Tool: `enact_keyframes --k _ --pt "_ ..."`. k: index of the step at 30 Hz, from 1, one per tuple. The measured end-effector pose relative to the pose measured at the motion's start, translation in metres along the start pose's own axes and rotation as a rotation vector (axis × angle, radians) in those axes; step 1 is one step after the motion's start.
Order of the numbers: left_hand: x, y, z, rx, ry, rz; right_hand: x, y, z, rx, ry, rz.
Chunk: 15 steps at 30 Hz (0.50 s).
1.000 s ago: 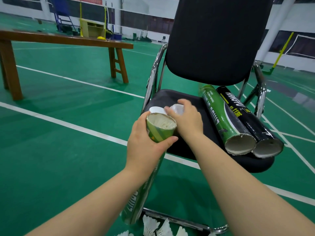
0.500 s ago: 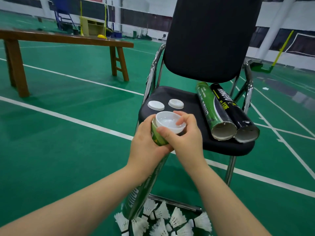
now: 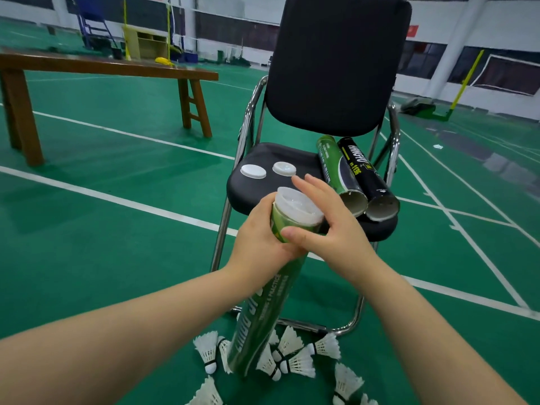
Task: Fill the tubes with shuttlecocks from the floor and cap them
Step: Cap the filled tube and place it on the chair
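1. Tube (image 3: 263, 317) stands tilted, base among shuttlecocks (image 3: 295, 361), mouth up; left hand (image 3: 260, 241) grasps it just under the cap (image 3: 298, 207).
2. Right hand (image 3: 336, 226), fingers straight and released, lies right of the cap, thumb touching the tube; seating it likely means pressing down the tube's axis.

Leaning green tube (image 3: 264, 317), white cap (image 3: 298, 209) on top, two open tubes (image 3: 336, 173) lying together, shuttlecocks (image 3: 295, 361) around base

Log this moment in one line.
left hand holds green tube; right hand presses cap on; chair: two spare caps, two open tubes
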<state>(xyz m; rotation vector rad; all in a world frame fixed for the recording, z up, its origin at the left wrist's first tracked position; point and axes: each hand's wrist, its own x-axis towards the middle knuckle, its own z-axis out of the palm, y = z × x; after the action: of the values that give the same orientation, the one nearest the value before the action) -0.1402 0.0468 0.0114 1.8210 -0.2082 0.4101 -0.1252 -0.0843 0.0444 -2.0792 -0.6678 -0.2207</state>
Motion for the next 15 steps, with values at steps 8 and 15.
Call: enact_keyframes --k 8,15 --pt "-0.036 0.003 0.004 0.015 -0.178 -0.095 -0.025 -0.015 -0.014 -0.381 -0.206 -0.124" --pt "-0.044 -0.001 0.005 0.031 -0.227 -0.173 -0.040 -0.002 -0.004 -0.295 -0.212 -0.066"
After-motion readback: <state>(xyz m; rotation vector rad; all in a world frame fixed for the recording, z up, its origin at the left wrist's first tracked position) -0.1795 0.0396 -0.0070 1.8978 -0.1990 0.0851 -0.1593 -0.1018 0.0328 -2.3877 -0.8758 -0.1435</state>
